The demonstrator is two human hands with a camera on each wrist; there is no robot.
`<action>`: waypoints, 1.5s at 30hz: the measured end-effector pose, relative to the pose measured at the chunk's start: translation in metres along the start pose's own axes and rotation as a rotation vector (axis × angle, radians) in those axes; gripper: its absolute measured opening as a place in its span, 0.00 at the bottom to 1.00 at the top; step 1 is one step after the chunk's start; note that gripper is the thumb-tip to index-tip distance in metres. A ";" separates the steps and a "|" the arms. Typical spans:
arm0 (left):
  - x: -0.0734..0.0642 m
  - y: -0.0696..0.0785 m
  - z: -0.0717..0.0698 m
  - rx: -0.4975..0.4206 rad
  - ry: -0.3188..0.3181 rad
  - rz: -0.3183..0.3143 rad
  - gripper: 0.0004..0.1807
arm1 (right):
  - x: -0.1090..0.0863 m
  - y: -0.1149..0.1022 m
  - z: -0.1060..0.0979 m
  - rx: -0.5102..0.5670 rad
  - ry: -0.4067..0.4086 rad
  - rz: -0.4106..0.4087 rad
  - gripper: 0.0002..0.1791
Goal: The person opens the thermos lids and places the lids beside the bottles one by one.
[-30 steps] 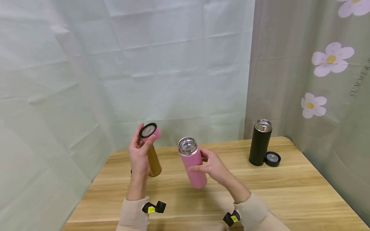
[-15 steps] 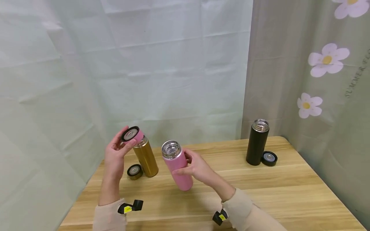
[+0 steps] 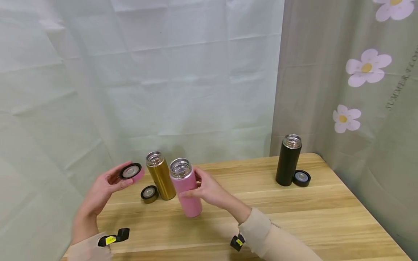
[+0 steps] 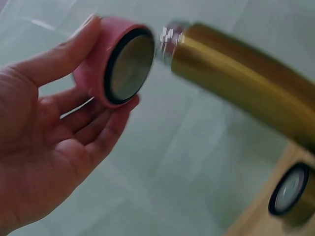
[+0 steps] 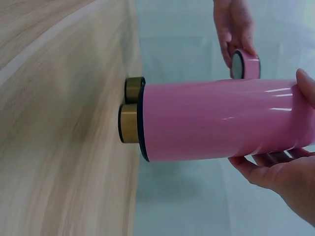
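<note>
My right hand (image 3: 210,190) grips the pink thermos bottle (image 3: 187,194) round its side; its steel mouth is uncovered and it leans slightly. In the right wrist view the pink bottle's black-edged base (image 5: 143,123) shows over the wooden surface. My left hand (image 3: 106,185) pinches the pink lid (image 4: 93,61) between thumb and fingers, underside turned up, left of the gold bottle. That gold thermos bottle (image 3: 162,177) stands without a lid just behind the pink one. Its gold lid (image 3: 149,194) lies underside up against the gold bottle's foot.
A black thermos bottle (image 3: 288,163) stands uncovered at the back right of the wooden table (image 3: 287,224). Its black lid (image 3: 302,178) lies beside it, underside up. Pale cloth curtains (image 3: 192,79) hang behind and to the left, flowered cloth to the right.
Both hands have shifted left in the head view, with the pink bottle and pink lid. The left hand has also lowered, and the gold bottle and its lid have come into full sight.
</note>
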State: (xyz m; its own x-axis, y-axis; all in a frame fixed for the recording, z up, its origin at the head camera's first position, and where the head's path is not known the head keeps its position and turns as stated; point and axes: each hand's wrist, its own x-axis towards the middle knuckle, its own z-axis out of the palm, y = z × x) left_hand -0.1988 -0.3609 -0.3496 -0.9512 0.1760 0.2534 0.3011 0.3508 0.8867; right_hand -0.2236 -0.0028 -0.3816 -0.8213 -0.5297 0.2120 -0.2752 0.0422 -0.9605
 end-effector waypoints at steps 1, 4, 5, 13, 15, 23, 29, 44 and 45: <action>-0.002 -0.003 -0.003 0.033 -0.023 -0.010 0.34 | 0.001 0.001 0.002 -0.002 0.007 0.006 0.42; -0.007 -0.015 -0.013 0.086 -0.080 -0.025 0.34 | 0.003 0.002 0.009 -0.008 0.027 0.018 0.41; -0.009 -0.019 -0.016 0.094 -0.098 -0.031 0.33 | 0.004 0.003 0.011 -0.009 0.031 0.016 0.41; -0.018 -0.063 -0.031 0.045 -0.232 -0.160 0.36 | 0.017 0.006 0.035 -0.072 0.063 0.010 0.41; -0.018 -0.072 -0.031 0.033 -0.252 -0.196 0.37 | 0.020 0.007 0.042 -0.088 0.081 0.029 0.40; -0.015 -0.100 -0.024 0.084 -0.322 -0.260 0.40 | 0.039 0.016 0.070 -0.057 0.126 0.079 0.40; -0.011 -0.114 -0.018 0.085 -0.353 -0.265 0.39 | 0.050 0.022 0.084 -0.047 0.170 0.099 0.39; -0.011 -0.118 -0.004 0.164 -0.365 -0.302 0.36 | 0.063 0.042 0.100 -0.055 0.140 0.112 0.40; -0.011 -0.118 -0.004 0.168 -0.364 -0.306 0.36 | 0.063 0.043 0.099 -0.064 0.130 0.112 0.41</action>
State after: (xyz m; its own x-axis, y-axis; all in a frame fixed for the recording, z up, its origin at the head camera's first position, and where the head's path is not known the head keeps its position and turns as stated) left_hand -0.2246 -0.4076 -0.4559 -0.9216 0.3406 -0.1860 0.0473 0.5743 0.8173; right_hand -0.2379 -0.1187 -0.4272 -0.9050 -0.4049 0.1304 -0.2067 0.1507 -0.9667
